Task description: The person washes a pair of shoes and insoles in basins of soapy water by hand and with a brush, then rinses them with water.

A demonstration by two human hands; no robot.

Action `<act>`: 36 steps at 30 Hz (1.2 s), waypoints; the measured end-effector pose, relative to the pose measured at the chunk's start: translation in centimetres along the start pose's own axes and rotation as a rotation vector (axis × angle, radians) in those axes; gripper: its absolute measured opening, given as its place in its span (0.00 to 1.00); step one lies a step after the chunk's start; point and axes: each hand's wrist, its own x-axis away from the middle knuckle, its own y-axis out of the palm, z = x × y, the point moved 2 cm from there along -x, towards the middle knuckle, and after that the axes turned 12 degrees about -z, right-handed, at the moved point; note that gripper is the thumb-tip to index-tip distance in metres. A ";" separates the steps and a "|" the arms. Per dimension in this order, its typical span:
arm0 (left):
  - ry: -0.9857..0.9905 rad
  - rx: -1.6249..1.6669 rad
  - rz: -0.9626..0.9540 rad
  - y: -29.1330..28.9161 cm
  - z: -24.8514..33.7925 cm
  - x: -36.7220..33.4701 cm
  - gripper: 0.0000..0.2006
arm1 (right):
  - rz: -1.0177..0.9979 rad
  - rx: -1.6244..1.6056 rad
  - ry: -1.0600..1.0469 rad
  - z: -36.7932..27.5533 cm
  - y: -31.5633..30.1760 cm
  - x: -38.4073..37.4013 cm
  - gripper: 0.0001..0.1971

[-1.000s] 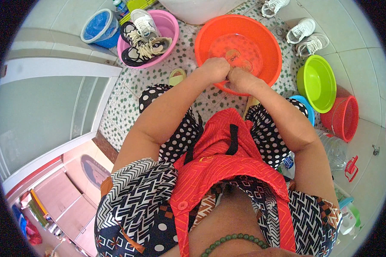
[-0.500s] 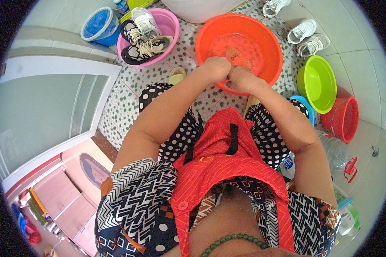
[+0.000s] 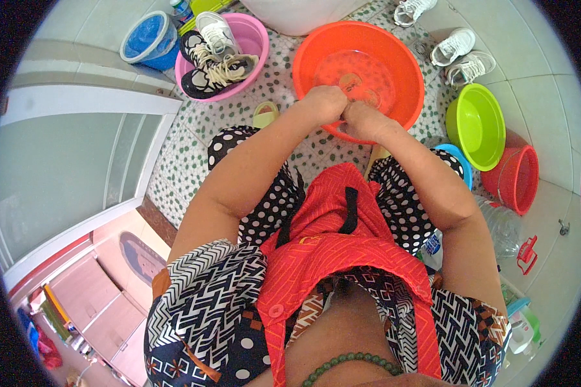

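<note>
A large orange basin point(image 3: 403, 74) stands on the floor in front of me, with some water at its bottom. Over its near rim my left hand point(image 3: 326, 104) and my right hand point(image 3: 365, 120) meet, fingers curled in and nearly touching. The backs of my hands hide whatever may be between the fingers, so I cannot make it out. Both forearms reach forward past my knees, and a red apron point(image 3: 342, 219) lies over my lap.
A pink basin point(image 3: 263, 42) holds several shoes at the left, beside a blue bin point(image 3: 161, 59). To the right are white sneakers point(image 3: 455, 46), a green basin point(image 3: 478, 126), a red bucket point(image 3: 519, 187) and a clear plastic jug point(image 3: 497, 222). A glass-panelled door point(image 3: 64, 161) stands left.
The whole view has shifted very slightly. My hands stay together at the same spot over the basin's near rim.
</note>
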 end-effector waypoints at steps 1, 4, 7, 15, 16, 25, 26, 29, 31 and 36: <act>0.009 0.004 0.003 0.0 0.0 0.0 0.06 | 0.002 0.005 -0.003 0.0 0.0 0.0 0.13; -0.001 -0.015 0.004 0.0 0.0 0.0 0.06 | 0.002 0.018 -0.025 -0.1 -0.1 0.1 0.12; -0.021 -0.005 -0.005 -0.1 0.1 -0.1 0.07 | -0.001 0.030 -0.018 0.2 0.1 -0.2 0.12; -0.043 -0.009 -0.045 -0.2 0.4 0.0 0.07 | 0.014 -0.021 -0.011 0.2 0.2 -0.1 0.13; -0.046 -0.006 -0.041 -0.3 0.5 0.1 0.07 | 0.013 -0.027 -0.006 0.2 0.2 0.0 0.14; -0.043 -0.038 -0.065 -0.1 0.5 0.1 0.07 | 0.004 0.012 -0.032 0.3 0.4 -0.1 0.14; -0.038 -0.032 -0.063 -0.1 0.5 0.1 0.07 | 0.007 0.014 -0.028 0.4 0.5 -0.2 0.14; -0.021 -0.018 -0.050 -0.2 0.6 0.1 0.07 | 0.002 0.024 -0.013 0.5 0.5 -0.2 0.14; -0.014 -0.016 -0.034 -0.2 0.6 0.2 0.07 | -0.022 0.037 -0.012 0.1 0.2 0.0 0.14; -0.007 -0.010 -0.055 0.1 0.4 -0.1 0.07 | -0.022 0.028 -0.003 0.1 0.3 0.1 0.14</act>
